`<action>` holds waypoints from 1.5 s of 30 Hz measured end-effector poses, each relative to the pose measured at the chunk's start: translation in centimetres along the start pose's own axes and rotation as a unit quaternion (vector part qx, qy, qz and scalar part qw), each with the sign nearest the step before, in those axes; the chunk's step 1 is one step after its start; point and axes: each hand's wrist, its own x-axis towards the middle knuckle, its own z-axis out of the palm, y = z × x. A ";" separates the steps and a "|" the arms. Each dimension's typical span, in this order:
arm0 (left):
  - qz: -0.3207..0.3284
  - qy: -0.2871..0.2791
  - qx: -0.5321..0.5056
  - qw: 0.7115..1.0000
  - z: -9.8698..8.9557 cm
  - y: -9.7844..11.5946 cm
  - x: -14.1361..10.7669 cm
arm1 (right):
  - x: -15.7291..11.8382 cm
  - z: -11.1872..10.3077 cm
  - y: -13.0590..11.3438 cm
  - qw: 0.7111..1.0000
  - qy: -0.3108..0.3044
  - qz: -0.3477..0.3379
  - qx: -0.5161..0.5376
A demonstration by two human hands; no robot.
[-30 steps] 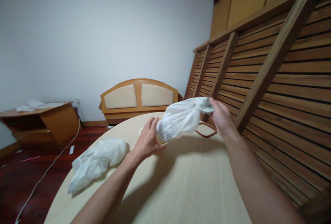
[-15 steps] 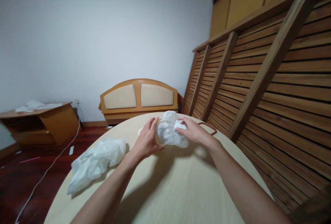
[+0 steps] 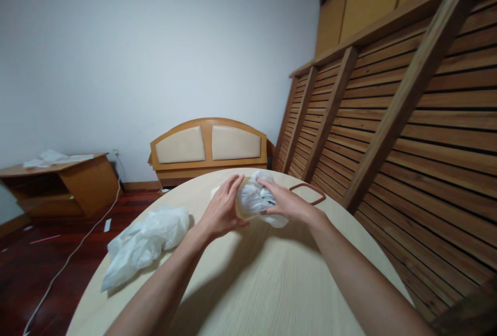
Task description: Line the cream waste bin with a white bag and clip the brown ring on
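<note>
Bag (image 3: 249, 199) looks light, soft, slippery, so grip the yellowish rim (image 3: 240, 215), probably stiffer: left hand's (image 3: 224, 204) fingers curve round it, right hand's (image 3: 285, 200) pinch bunched folds (image 3: 267, 196).

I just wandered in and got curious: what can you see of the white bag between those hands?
The white bag looks like thin, crinkly plastic, bunched and creased. Loose folds spread around the right hand, which is touching it. At its left end, a yellowish rim shows, cupped by the left hand; what it belongs to is mostly hidden. The bag is over the round table; whether it touches the top is unclear.
</note>
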 end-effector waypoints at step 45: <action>-0.239 0.168 -0.011 0.956 1.3 -7.0 -1.1 | -0.7 -5.8 -2.8 0.968 0.201 0.132 0.068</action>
